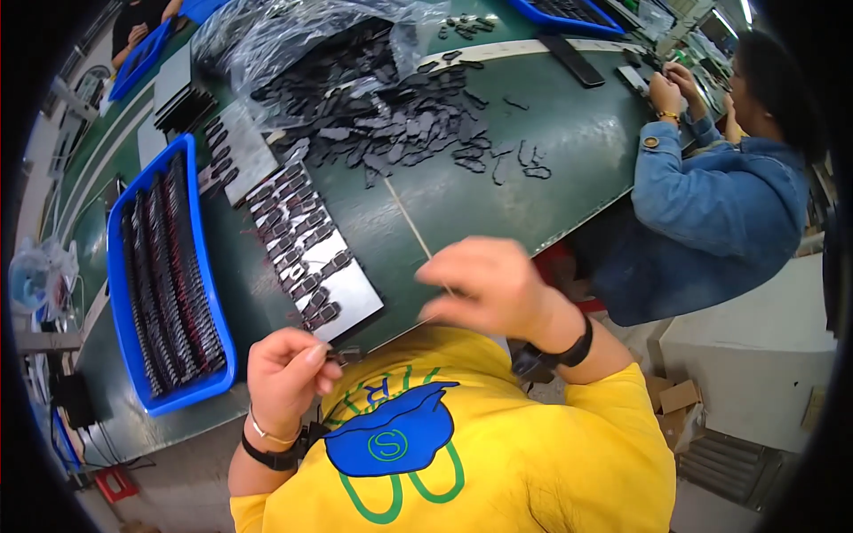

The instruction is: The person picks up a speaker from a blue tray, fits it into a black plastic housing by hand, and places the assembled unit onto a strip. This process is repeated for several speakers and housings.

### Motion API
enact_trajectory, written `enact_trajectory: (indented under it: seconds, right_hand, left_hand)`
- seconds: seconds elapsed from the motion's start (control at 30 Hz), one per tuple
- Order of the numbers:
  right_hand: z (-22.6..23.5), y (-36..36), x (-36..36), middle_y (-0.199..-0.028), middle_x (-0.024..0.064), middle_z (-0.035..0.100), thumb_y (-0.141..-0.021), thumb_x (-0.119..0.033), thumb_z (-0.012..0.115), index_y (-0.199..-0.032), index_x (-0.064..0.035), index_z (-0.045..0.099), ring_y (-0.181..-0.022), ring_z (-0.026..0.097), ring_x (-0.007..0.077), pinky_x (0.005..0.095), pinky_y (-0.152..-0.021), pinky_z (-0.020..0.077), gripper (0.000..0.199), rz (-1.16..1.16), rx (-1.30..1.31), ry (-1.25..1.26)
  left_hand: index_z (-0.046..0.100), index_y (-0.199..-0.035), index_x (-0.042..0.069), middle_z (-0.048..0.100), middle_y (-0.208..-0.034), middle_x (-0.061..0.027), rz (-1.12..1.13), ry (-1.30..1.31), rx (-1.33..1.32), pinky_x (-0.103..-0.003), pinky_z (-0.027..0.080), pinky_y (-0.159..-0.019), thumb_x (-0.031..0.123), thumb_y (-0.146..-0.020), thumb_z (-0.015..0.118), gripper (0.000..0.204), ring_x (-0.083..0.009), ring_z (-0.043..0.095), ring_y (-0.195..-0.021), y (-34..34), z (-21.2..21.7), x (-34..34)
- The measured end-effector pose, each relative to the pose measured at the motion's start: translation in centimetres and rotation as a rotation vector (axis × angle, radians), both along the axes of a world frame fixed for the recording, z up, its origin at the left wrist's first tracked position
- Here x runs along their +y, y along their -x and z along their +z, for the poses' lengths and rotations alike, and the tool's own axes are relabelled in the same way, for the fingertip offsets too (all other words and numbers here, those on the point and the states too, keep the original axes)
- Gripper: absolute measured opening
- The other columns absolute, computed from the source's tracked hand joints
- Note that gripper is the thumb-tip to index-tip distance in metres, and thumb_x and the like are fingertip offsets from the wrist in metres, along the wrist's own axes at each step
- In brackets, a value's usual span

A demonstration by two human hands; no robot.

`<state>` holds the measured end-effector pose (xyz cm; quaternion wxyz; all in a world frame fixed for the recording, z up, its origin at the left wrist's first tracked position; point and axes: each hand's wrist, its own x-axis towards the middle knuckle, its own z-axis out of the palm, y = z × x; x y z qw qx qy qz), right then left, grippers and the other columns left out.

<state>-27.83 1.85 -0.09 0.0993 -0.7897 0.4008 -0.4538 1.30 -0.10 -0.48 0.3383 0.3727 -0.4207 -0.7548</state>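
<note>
Small dark component (346,355), too fine on my feed to make out in detail: I had it pinched between the thumb and fingertips of the left hand (289,369), closed down on it just off the near edge of the green table (551,204). The right hand (500,282) was blurred, its thumb and fingers parted by a gap; a thin pale stick (404,209) ran up to them, and I could not tell whether they gripped it.

The tabletop shone in soft patches. Ahead of the left hand, a pale metal plate (355,302) lay slantwise, bearing rows of dark units (289,251); to its left I saw a long blue tray (228,355) packed with dark rows. Beyond the plate, a loose heap of flat black pieces (418,133) spread out from a clear plastic bag (249,40), and a dark bar (571,60) lay farther right.

Over the right side of my view, a co-worker in a denim jacket (720,191) was at the same table, both hands raised. Another person (133,31) showed at the far left. On the floor, a cardboard box (680,397) stood near a pale cabinet (746,320).
</note>
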Motion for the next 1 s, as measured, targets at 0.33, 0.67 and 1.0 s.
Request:
enact_trajectory:
  seconds: [0.33,0.67,1.0]
  right_hand:
    - [-0.4,9.5,-2.9,-0.08,0.0155,0.067,-0.077,-0.016,0.074,-0.09,0.0025,0.065,-0.069,0.065,0.0245,0.0313,-0.066,0.0518,0.024,-0.667,0.137,-0.389]
    - [0.9,9.9,-4.5,-0.081,0.0191,0.066,-0.074,-0.018,0.069,-0.084,0.0004,0.067,-0.077,0.064,0.0354,0.0415,-0.072,0.0513,0.021,-0.663,0.525,-0.581]
    - [1.9,5.4,-1.7,-0.078,0.0079,0.063,-0.073,0.0,0.067,-0.094,0.002,0.062,-0.068,0.061,0.015,0.0251,-0.064,0.0492,0.021,-0.45,-0.007,-0.623]
  left_hand:
    - [0.063,-0.087,-0.005,0.068,-0.072,-0.0149,-0.03,0.021,0.112,-0.022,0.05,-0.049,0.003,-0.088,0.061,0.007,-0.0127,0.061,-0.053,-0.6,-0.5,-0.1]
    - [0.064,-0.086,-0.006,0.068,-0.074,-0.0143,-0.046,0.031,0.049,-0.022,0.051,-0.051,0.003,-0.088,0.063,0.009,-0.0126,0.062,-0.055,-2.0,-0.4,0.4]
    - [0.063,-0.089,-0.002,0.068,-0.073,-0.0106,-0.012,-0.028,-0.093,-0.021,0.047,-0.049,0.009,-0.09,0.063,0.011,-0.0101,0.059,-0.054,-0.6,0.5,-0.3]
